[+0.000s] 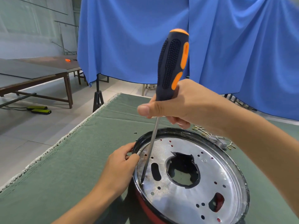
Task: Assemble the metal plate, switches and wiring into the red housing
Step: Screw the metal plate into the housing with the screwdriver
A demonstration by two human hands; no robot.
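Right hand [174, 102] grasping a screwdriver [173, 62] tipped at the plate's [186, 188] eight o'clock edge, left fingers [129, 156] pinching the housing [145, 202] rim; a tilted tip could slip off.

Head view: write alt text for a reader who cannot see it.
The right hand grips a screwdriver, its tip at the edge of a metal plate set in a red housing. The left hand holds the housing's rim, on a green cloth.
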